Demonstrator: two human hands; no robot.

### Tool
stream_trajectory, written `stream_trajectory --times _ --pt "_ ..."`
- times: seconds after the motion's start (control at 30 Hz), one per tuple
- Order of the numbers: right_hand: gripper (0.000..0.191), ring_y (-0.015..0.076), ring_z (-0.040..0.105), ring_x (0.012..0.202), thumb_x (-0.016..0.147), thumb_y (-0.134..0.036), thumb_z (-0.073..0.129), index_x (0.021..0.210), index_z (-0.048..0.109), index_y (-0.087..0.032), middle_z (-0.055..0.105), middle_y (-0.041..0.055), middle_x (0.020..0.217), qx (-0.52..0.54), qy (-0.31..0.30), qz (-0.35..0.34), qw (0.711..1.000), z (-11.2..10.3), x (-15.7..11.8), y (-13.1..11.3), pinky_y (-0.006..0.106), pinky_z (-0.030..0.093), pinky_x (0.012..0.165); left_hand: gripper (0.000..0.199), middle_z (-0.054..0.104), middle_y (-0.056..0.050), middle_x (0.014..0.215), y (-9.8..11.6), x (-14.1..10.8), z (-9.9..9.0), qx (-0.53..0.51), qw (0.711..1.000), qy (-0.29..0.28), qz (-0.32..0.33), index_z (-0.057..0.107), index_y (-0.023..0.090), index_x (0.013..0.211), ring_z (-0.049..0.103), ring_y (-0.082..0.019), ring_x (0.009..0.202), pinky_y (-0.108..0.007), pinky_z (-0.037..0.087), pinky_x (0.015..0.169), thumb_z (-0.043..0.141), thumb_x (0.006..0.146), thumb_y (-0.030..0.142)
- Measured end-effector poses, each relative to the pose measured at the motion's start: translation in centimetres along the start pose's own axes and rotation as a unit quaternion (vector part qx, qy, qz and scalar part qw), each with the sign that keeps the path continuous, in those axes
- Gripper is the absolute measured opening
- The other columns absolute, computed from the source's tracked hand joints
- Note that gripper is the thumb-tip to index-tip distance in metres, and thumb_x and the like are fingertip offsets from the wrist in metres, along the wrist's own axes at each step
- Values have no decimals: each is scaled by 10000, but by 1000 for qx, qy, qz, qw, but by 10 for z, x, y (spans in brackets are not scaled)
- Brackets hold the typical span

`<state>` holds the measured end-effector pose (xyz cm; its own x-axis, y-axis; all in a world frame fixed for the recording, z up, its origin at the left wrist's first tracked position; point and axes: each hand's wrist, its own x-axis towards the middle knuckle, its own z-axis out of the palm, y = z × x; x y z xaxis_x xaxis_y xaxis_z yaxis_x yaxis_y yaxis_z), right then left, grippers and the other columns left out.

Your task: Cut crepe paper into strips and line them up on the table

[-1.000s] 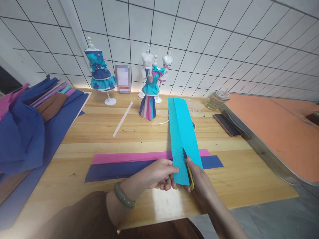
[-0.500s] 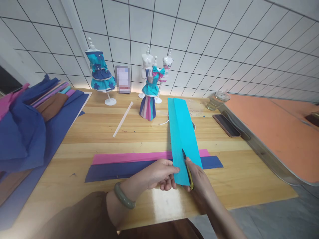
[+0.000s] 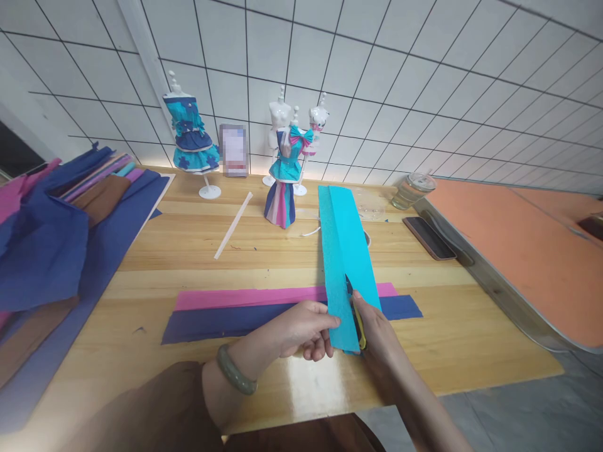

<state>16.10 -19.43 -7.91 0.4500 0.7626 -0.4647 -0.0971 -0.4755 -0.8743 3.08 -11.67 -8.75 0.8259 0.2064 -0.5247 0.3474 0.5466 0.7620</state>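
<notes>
A long turquoise sheet of crepe paper (image 3: 353,235), folded lengthwise, slants away from me over the table. My left hand (image 3: 313,329) pinches its near left corner between thumb and fingers. In my right hand (image 3: 379,329) are yellow-handled scissors (image 3: 358,320), their dark blades lying along the cut between the narrow left strip and the wider right part. The handles are partly hidden by my fingers. Beneath the turquoise sheet, a pink strip (image 3: 249,297) and a dark blue strip (image 3: 211,322) lie crosswise on the table.
Small dress forms, one in a blue ruffled dress (image 3: 191,135) and another in a striped skirt (image 3: 281,204), stand along the back. Folded coloured sheets (image 3: 47,232) are piled at left. A phone (image 3: 428,237) and a glass cup (image 3: 412,191) are at right. A white strip (image 3: 233,226) lies mid-table.
The scissors and my right hand have moved slightly away from me along the sheet, lengthening the cut. My left hand keeps its hold at the corner.
</notes>
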Motion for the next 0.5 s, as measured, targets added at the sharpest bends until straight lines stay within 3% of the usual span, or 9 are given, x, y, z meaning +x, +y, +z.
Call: stream_trajectory --times 0.13,0.5 --pt "410 143 472 485 744 -600 472 626 479 -207 556 -13 555 -1 0 -6 1000 -3 7 1 255 376 468 187 566 12 476 0 0 0 -1 1000 4 -6 435 184 740 425 -66 304 -162 287 309 494 793 353" --pt "428 129 412 473 743 -619 457 605 409 -216 472 -34 513 -6 18 -22 1000 -2 12 3 248 355 460 190 564 17 486 -1 0 0 -2 1000 -4 3 469 171 734 429 -62 306 -162 293 305 491 796 349"
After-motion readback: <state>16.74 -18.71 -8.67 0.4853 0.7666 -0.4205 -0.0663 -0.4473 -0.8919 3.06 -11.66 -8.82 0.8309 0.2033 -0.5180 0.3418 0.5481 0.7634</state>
